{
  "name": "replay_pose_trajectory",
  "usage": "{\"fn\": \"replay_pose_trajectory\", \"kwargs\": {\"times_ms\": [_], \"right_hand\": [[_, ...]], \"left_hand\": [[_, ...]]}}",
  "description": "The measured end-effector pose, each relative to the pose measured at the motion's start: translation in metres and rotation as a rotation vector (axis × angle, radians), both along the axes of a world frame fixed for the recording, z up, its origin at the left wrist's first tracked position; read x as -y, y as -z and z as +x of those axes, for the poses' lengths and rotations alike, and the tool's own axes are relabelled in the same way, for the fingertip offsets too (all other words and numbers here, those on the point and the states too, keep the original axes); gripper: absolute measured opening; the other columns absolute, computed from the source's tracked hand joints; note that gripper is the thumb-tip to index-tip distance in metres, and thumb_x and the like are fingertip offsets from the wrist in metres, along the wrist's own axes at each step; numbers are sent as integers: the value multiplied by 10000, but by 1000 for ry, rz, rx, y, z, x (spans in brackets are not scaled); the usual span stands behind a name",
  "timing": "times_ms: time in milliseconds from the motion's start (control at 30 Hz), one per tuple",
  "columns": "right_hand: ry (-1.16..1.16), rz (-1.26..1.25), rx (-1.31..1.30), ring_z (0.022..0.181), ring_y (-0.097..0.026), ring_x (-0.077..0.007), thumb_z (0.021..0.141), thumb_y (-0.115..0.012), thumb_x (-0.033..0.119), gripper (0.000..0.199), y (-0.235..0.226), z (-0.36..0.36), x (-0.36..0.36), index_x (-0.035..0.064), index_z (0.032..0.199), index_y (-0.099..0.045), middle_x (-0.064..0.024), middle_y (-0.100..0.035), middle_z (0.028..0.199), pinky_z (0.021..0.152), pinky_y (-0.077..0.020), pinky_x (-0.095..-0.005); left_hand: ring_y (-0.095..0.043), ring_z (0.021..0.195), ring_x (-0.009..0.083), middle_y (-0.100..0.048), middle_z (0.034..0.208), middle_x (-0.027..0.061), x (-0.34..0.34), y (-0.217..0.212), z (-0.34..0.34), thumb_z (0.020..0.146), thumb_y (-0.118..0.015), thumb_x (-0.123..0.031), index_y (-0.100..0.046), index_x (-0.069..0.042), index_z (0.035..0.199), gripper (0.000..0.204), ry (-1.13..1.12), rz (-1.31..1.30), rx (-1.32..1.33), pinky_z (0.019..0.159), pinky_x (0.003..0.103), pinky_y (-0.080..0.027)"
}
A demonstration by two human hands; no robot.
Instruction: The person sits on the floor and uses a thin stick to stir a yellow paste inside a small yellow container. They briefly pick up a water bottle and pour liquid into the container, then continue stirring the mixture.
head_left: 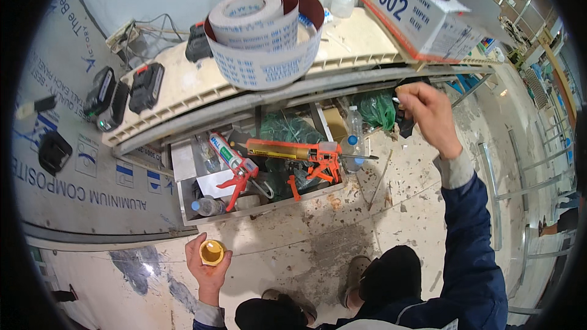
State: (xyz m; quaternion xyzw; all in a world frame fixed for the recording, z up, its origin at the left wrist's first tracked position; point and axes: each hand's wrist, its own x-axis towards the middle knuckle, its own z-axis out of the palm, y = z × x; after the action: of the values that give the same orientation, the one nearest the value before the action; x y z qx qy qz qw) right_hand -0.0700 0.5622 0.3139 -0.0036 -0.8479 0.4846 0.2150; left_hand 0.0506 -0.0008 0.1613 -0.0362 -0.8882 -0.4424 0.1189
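Observation:
Low at the left, my left hand is closed around a small round yellow cup-like thing with a darker yellow-brown inside; its exact kind is unclear. My right hand reaches forward to the right part of the shelf's front edge. Its thumb and fingers are pinched together, with a small whitish tip showing at them, too small to name. Just beyond those fingers hangs something black, next to a green plastic bag.
A shelf bears rolls of abrasive paper, black battery packs and a white carton. Beneath it, a drawer holds an orange caulking gun, a red one and bottles. Metal frames stand at right.

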Motion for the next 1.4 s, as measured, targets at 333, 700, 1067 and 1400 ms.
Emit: {"fn": "replay_pose_trajectory", "kwargs": {"times_ms": [333, 700, 1067, 1400], "right_hand": [[291, -194, 243, 727, -688, -121, 932, -780, 213, 210, -75, -206, -8, 11, 981, -813, -59, -770, 821, 687, -542, -308], [172, 339, 473, 904, -748, -421, 937, -657, 281, 263, -63, -185, 52, 59, 955, -797, -217, -777, 946, 823, -588, -509], [169, -83, 651, 917, -736, -436, 968, -667, 204, 220, -141, -135, 65, 12, 1072, -694, -232, -754, 989, 830, -586, -495], [645, 666, 383, 934, -733, -424, 934, -724, 241, 315, -237, -188, -92, 3, 1138, -754, -238, -744, 990, 832, -578, -488]], "left_hand": [[-628, 1134, 319, -624, 1213, 155, -43, -175, -2, 662, -990, -202, -661, -5, 1323, 764, 24, 21, 102, 1016, 422, -510], [-634, 1183, 370, -656, 1263, 186, -75, -343, 103, 728, -958, -155, -625, 30, 1343, 723, -323, -86, 366, 1064, 475, -500], [-639, 1156, 355, -657, 1245, 166, -115, -355, -68, 712, -982, -182, -632, 4, 1324, 729, 86, 1, 303, 1025, 453, -513], [-649, 1134, 329, -664, 1206, 143, -146, -427, -189, 726, -983, -215, -659, -16, 1283, 674, 255, 53, 207, 1023, 431, -511]]}}
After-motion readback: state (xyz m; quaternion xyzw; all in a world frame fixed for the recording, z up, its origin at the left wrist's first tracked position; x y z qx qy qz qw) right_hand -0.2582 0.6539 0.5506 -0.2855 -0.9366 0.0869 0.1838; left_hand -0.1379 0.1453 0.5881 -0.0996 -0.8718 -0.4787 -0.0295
